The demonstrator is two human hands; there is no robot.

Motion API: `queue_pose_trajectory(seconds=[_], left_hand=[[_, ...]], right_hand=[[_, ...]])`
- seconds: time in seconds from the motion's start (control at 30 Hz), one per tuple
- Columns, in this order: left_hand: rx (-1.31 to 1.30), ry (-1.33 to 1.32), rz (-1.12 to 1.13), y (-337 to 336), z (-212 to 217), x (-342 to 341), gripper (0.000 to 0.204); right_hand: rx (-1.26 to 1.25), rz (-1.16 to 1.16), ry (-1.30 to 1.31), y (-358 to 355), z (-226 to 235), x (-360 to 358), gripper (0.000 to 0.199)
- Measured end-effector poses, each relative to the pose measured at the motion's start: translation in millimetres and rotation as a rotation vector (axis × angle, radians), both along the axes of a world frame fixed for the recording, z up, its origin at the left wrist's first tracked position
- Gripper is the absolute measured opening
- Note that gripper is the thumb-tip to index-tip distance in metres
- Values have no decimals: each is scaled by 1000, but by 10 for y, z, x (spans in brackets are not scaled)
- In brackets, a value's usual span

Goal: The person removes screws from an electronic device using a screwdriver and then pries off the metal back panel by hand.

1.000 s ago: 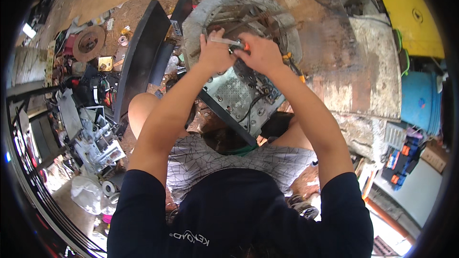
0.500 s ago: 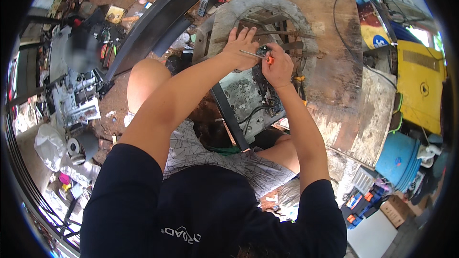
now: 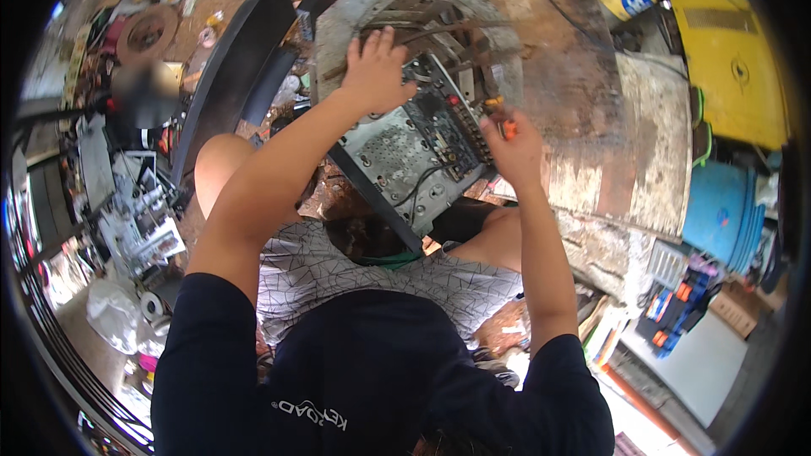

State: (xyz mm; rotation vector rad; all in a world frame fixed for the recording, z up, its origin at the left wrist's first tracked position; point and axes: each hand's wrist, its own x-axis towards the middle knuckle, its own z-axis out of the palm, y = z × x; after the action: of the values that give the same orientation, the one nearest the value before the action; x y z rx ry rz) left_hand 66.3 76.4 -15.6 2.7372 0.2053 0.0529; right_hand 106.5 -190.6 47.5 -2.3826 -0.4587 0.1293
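An open electronics chassis (image 3: 391,152) of silvery metal, with rows of holes and a long black side bar (image 3: 372,194), rests tilted in front of me. Along its right side runs a circuit board (image 3: 452,133) crowded with small parts and connectors. Fingers spread, my left hand (image 3: 376,74) lies at the chassis's far left end. My right hand (image 3: 517,152) is curled around an orange-handled screwdriver (image 3: 508,129) just right of the board. The screwdriver's shaft cannot be made out now.
Behind the chassis is a grey ring-shaped frame (image 3: 372,0) on a worn wooden board (image 3: 574,93). A long black panel (image 3: 232,76) leans at the left. To the right stand a yellow metal box (image 3: 726,67) and stacked blue buckets (image 3: 718,211).
My right hand, with the screwdriver, has pulled away from beside my left hand toward the right and nearer me. More of the circuit board shows. The whole view has shifted.
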Motion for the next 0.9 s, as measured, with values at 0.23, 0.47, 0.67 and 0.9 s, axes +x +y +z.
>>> queue_pose_trajectory(seconds=[0.23, 0.47, 0.67, 0.9], left_hand=[[-522, 195, 95, 97, 431, -126, 46], [-830, 96, 237, -106, 481, -688, 39], [-1482, -104, 415, -256, 940, -1116, 28], [-1535, -140, 446, 62, 1003, -1396, 30]], right_hand=[[-341, 99, -81, 18, -93, -153, 31], [-391, 199, -95, 8, -94, 45, 30], [-401, 165, -6, 80, -11, -29, 29], [-443, 295, -179, 159, 538, -108, 18]])
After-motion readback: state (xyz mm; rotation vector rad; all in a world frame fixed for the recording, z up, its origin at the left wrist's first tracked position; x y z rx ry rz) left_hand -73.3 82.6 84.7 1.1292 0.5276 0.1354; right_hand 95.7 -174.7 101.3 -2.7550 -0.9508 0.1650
